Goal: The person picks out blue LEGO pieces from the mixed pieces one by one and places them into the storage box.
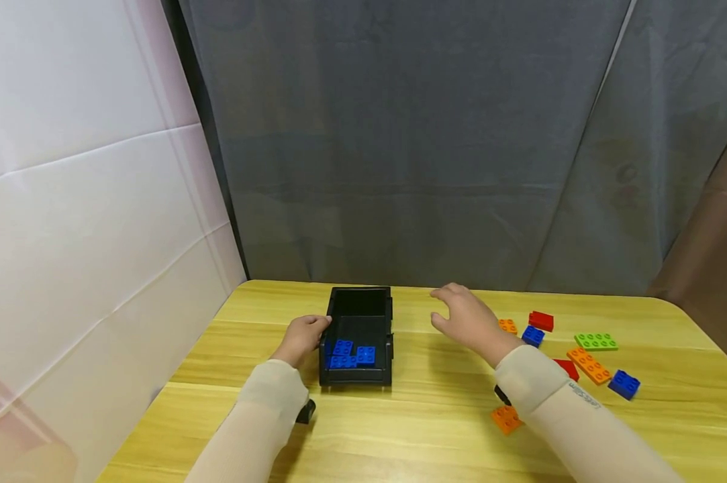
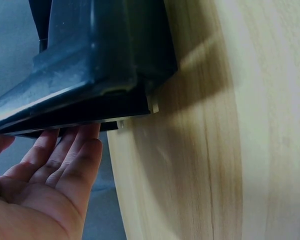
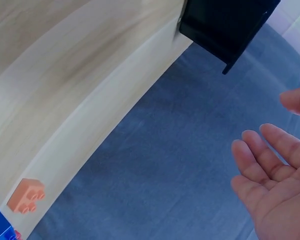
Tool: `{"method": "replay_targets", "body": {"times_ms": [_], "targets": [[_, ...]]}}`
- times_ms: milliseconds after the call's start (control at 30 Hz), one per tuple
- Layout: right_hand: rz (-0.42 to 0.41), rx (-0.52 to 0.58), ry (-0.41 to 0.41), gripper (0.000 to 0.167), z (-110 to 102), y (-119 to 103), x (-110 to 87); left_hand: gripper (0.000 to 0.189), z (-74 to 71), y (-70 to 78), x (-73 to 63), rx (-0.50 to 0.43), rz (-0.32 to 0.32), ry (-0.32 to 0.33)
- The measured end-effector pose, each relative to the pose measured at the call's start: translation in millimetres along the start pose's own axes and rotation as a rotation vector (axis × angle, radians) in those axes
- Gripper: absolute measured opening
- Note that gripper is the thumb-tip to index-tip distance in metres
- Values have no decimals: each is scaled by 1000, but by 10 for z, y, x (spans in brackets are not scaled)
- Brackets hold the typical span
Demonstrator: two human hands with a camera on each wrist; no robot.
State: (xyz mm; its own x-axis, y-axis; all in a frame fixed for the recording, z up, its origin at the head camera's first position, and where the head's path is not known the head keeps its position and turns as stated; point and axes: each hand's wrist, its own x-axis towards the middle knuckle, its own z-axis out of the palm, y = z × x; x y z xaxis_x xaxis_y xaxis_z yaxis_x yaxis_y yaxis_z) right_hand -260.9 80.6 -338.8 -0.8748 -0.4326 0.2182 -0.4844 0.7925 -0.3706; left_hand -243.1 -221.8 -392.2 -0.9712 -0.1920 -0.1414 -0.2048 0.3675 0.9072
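Observation:
A black plastic bin [image 1: 360, 376] stands on the wooden table with several blue building bricks [image 1: 366, 355] lying in its near end. My left hand [image 1: 303, 337] grips the bin's left side wall, thumb at the rim; in the left wrist view its fingers [image 2: 72, 150] press against the outside of the wall. To the right of the bin, my right hand [image 1: 468, 320] is held above the table with nothing in it. Its thumb and fingers are spread apart, as the right wrist view also shows.
Loose bricks lie on the right of the table: a red brick [image 1: 541, 320], a blue brick [image 1: 624, 384], a green brick [image 1: 595, 342], a long orange brick [image 1: 589, 365] and others. An orange brick [image 1: 507, 419] sits by the right sleeve. A grey curtain [image 1: 399, 168] hangs behind the table.

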Motion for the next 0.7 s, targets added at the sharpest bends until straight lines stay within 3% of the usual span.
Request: {"method": "replay_targets", "body": {"times_ms": [700], "targets": [[51, 11, 39, 44, -109, 264, -241, 40, -20, 17, -7, 12, 11, 1]]}}
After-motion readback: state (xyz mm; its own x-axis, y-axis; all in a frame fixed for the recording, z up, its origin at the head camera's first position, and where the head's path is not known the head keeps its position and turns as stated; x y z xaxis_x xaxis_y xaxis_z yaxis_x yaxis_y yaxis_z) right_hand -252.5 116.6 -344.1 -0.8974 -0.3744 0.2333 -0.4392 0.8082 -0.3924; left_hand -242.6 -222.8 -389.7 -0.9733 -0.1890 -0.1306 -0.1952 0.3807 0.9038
